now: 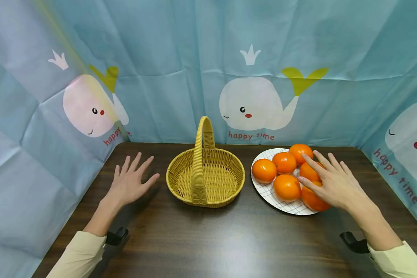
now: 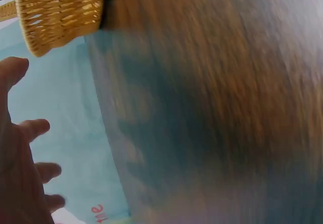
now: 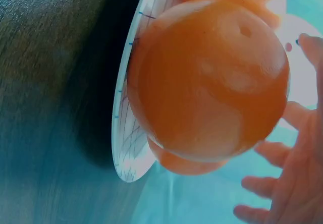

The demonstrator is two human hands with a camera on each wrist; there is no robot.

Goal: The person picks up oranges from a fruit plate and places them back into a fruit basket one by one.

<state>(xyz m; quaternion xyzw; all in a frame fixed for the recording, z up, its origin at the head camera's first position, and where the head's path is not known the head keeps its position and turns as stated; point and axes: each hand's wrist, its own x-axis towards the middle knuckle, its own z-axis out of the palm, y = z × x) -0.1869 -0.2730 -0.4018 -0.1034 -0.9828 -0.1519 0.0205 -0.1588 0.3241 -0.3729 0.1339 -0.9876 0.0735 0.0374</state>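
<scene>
A yellow wicker basket [image 1: 222,177] with a tall arched handle stands in the middle of the table. To its right, a white plate with a grid pattern [image 1: 269,193] bears several oranges [image 1: 286,188]. My right hand [image 1: 336,183] is spread over the plate's right side, partly covering two oranges; whether it touches them I cannot tell. In the right wrist view one orange [image 3: 207,82] looms large beside the spread fingers. My left hand [image 1: 129,183] hovers left of the basket, fingers straight and apart, holding nothing. The basket's edge [image 2: 63,12] shows in the left wrist view.
The dark wooden table [image 1: 208,239] ends at a light blue curtain [image 1: 166,96] printed with whales, which hangs behind it and along both sides. Black straps [image 1: 116,236] sit at both wrists, below cream sleeves [image 1: 80,255].
</scene>
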